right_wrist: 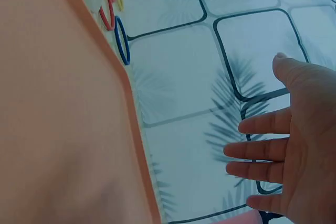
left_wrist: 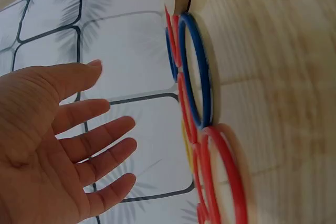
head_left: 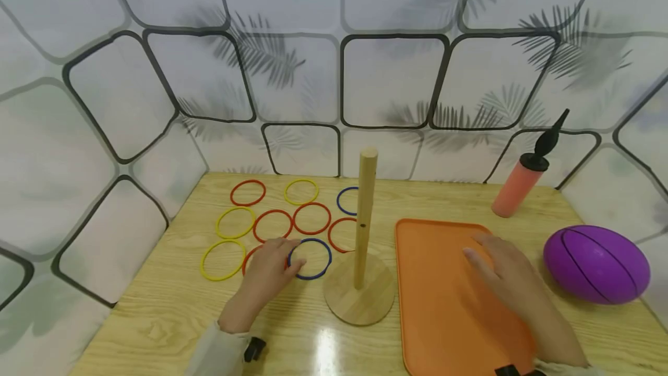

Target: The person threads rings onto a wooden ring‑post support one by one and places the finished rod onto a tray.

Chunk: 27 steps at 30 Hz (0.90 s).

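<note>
My left hand (head_left: 271,267) hovers over the rings on the table, fingers spread apart and holding nothing. Nearest to it is a blue ring (head_left: 330,259), which its fingertips overlap in the head view. A red ring (head_left: 244,266) is partly hidden behind the same hand. In the left wrist view the blue ring (left_wrist: 206,72) lies flat, away from the fingers. My right hand (head_left: 508,274) is above the orange tray (head_left: 443,312), its fingers extended and nothing in them. The tray's rim (right_wrist: 128,87) runs beside that hand in the right wrist view.
Between the hands stands a wooden post (head_left: 367,208) on a round base (head_left: 360,306). Several more red, yellow and blue rings lie at left, including a yellow ring (head_left: 203,266). A purple ball (head_left: 596,264) and a pink hand pump (head_left: 516,189) are at right. Patterned walls border the table.
</note>
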Each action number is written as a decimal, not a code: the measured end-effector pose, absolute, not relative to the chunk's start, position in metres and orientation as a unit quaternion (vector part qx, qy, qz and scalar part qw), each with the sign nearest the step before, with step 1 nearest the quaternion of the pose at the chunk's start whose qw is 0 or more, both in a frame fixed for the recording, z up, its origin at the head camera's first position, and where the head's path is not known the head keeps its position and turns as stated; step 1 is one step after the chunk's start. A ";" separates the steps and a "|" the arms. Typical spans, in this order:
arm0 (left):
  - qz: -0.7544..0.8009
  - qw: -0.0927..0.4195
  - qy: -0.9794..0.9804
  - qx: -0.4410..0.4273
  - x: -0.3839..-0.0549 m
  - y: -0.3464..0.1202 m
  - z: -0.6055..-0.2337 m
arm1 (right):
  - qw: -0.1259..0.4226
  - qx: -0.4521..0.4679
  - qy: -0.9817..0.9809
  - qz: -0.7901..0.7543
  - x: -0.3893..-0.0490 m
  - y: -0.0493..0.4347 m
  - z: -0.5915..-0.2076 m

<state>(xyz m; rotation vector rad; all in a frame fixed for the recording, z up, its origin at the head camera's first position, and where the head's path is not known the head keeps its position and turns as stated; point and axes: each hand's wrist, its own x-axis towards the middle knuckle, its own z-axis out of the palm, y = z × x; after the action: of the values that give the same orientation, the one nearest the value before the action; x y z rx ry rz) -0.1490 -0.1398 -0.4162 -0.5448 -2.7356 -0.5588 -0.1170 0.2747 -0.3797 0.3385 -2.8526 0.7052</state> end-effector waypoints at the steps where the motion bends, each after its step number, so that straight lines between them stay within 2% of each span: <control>1: -0.197 0.138 -0.952 -0.189 -0.149 -0.140 -0.417 | 0.081 0.114 -0.959 0.247 -0.117 0.272 -0.379; 3: -0.198 0.117 -0.955 -0.185 -0.149 -0.140 -0.421 | 0.062 0.118 -0.955 0.266 -0.118 0.267 -0.380; 7: -0.195 0.114 -0.954 -0.198 -0.151 -0.141 -0.429 | 0.031 0.141 -0.945 0.292 -0.119 0.258 -0.386; 11: -0.186 0.110 -0.954 -0.208 -0.154 -0.141 -0.436 | 0.024 0.180 -0.937 0.299 -0.120 0.248 -0.395; 20: -0.186 0.054 -0.960 -0.204 -0.155 -0.138 -0.438 | -0.044 0.228 -0.908 0.350 -0.124 0.227 -0.412; 27: -0.200 0.018 -0.958 -0.203 -0.158 -0.137 -0.438 | -0.047 0.289 -0.893 0.341 -0.132 0.205 -0.422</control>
<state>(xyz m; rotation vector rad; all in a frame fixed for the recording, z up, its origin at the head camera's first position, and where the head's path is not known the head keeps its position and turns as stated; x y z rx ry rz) -0.1575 -0.1370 -0.4381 -0.6303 -2.9770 -0.6200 -0.1323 0.2053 -0.4218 0.9362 -2.8936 1.1056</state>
